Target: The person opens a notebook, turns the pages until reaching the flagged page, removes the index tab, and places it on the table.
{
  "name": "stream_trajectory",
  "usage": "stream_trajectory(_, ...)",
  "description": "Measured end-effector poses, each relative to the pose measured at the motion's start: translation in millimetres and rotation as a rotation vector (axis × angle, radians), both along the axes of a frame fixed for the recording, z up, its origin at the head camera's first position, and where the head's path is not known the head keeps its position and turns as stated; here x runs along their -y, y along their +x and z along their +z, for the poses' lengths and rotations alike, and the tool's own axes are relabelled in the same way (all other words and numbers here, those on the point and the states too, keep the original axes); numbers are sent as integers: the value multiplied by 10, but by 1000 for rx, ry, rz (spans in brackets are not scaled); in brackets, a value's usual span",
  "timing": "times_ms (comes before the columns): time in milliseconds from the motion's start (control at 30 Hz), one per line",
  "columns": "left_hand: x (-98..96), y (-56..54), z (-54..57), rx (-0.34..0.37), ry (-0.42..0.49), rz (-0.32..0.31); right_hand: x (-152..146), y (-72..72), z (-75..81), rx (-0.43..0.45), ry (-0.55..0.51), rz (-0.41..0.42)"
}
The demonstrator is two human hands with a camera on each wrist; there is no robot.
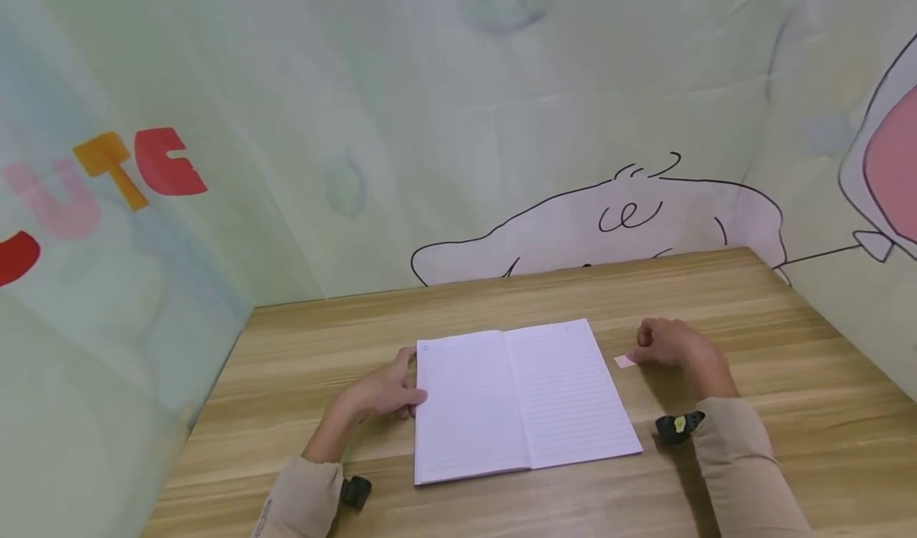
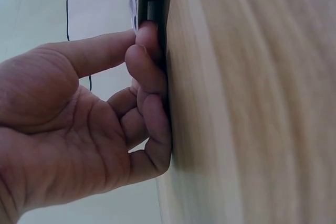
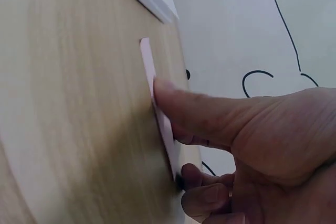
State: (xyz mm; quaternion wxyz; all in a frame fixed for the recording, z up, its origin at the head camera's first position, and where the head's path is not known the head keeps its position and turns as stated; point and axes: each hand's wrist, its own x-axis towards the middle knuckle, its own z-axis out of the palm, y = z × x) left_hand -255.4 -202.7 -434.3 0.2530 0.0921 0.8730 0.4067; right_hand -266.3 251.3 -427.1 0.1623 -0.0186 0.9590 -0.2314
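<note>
An open lined notebook (image 1: 469, 407) lies on the table, both pages blank but for a small mark in each upper outer corner. My left hand (image 1: 383, 388) pinches its left edge, thumb on the page and fingers curled at the underside, as the left wrist view shows from the side. To the right of the notebook, my right hand (image 1: 666, 342) holds a small pink paper slip (image 3: 148, 59) between thumb and fingers, low over the wood. The slip's far end sticks out past the thumb; part of it is hidden by the hand.
The wood-grain table (image 1: 337, 323) meets a fabric backdrop (image 1: 430, 124) with cartoon drawings along its back and sides. Black bands with small devices (image 1: 677, 426) sit at both wrists, by the beige sleeves (image 1: 741, 458).
</note>
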Motion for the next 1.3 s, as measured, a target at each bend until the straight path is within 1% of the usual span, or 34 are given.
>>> stream_trajectory(67,4,5,2,-3,-1,1,6,-17,-3,-21,-27,-10)
stream_trajectory(133,6,5,1,-7,0,-1,28,-32,5,-56,-58,-48)
stream_trajectory(233,10,8,5,-13,3,-6,95,-55,44,-152,-62,-102)
stream_trajectory(300,19,8,7,-12,10,-8,157,-62,89,-199,-67,-129)
stream_trajectory(367,23,10,11,-10,18,-8,208,-57,133,-226,-74,-132)
stream_trajectory(400,23,9,11,-6,25,-6,231,-56,149,-225,-86,-128)
stream_trajectory(500,28,8,9,-3,29,0,297,-51,171,-175,-120,-85)
stream_trajectory(667,34,10,8,-7,18,6,446,-50,126,-3,-178,0)
stream_trajectory(733,37,9,9,-6,19,4,504,-44,98,43,-186,3)
stream_trajectory(800,43,9,18,-3,25,7,543,-37,78,55,-176,7)
stream_trajectory(1033,73,-7,67,-4,26,0,595,-45,72,38,-137,-18)
stream_trajectory(1133,95,-5,82,5,32,-4,609,-54,73,37,-140,-22)
stream_trajectory(1200,109,0,93,19,40,-6,616,-49,76,35,-149,-6)
stream_trajectory(1300,134,-4,106,32,45,-28,615,-38,82,41,-164,2)
